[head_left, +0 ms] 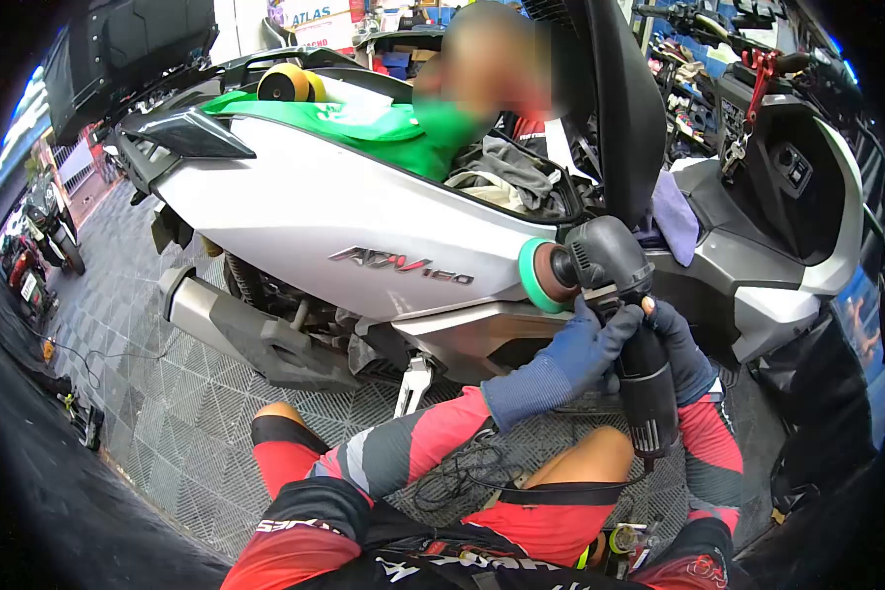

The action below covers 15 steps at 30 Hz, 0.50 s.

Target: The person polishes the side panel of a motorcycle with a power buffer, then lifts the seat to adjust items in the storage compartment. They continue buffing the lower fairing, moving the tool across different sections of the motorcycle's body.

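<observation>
A black electric polisher (647, 379) is gripped in both of my gloved hands. My left hand (585, 354) wraps round it just below the head, and my right hand (680, 349) closes on the body from the other side. The green-edged polishing pad (533, 275) faces the silver-white side panel (295, 202) of a scooter, against or very near the rear of its lettering; contact cannot be made out exactly. "ADV 160" lettering (401, 265) shows on that panel. From the polisher's lower end a black cord (560, 486) runs over my lap.
Under the raised seat (631, 108) lie grey cloths (516, 172). A green cloth (334, 123) and yellow pads (290, 84) rest on the scooter's rear. Another person (472, 79) is behind the scooter. A purple cloth (674, 211) hangs near the footwell. Coiled cable lies on the tiled floor (177, 423).
</observation>
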Tool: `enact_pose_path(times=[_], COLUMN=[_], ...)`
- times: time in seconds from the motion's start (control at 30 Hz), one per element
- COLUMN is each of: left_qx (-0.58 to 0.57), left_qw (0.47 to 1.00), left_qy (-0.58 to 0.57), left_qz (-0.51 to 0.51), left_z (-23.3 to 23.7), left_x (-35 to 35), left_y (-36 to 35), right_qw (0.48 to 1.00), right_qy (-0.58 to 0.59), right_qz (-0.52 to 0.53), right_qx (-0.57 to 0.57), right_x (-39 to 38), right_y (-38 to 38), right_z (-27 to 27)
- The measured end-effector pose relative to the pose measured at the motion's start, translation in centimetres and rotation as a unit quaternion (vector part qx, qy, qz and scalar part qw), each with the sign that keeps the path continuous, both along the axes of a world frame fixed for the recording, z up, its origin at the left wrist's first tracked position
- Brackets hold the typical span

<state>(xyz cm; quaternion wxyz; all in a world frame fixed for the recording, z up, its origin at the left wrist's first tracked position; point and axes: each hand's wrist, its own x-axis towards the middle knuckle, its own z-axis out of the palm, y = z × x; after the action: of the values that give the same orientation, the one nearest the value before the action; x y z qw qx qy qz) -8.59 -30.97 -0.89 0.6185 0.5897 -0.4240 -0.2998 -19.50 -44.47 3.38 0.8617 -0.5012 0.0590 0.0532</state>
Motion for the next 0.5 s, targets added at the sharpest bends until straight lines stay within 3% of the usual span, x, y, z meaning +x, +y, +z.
enact_pose_path(times=[0.07,0.13,0.17,0.23,0.3,0.37,0.43,0.5], left_qx=[0.014,-0.110,-0.116,-0.068,-0.164,-0.139,-0.067,-0.061], left_qw=[1.000,0.993,0.993,0.995,0.950,0.920,0.976,0.986], left_qy=[-0.013,-0.037,-0.013,-0.072,-0.263,-0.366,-0.198,-0.064], left_qz=[-0.006,0.007,0.000,0.000,-0.033,-0.033,-0.058,-0.142], left_z=[-0.2,-1.4,-0.2,-1.2,-4.5,-4.1,-3.6,-7.1], left_x=[-0.1,-0.7,-1.3,-1.4,-0.5,-0.5,-1.7,-2.4], left_y=[-0.3,-0.8,0.8,3.2,3.8,6.9,9.7,10.8], right_qw=[1.000,0.999,0.998,0.989,0.985,0.986,0.990,0.994], right_qy=[0.004,0.002,0.000,-0.097,-0.113,-0.106,-0.083,-0.057], right_qz=[-0.006,-0.046,-0.066,-0.097,-0.093,-0.081,-0.061,-0.043], right_qx=[0.006,0.014,0.015,-0.062,-0.096,-0.102,-0.096,-0.083], right_x=[-0.3,-0.8,-0.9,-0.8,-1.2,-1.5,-1.7,-1.7], right_y=[-0.2,0.8,1.4,3.4,5.1,6.7,8.0,8.9], right_z=[-0.1,-0.6,-0.8,-1.7,-3.1,-5.1,-7.4,-9.5])
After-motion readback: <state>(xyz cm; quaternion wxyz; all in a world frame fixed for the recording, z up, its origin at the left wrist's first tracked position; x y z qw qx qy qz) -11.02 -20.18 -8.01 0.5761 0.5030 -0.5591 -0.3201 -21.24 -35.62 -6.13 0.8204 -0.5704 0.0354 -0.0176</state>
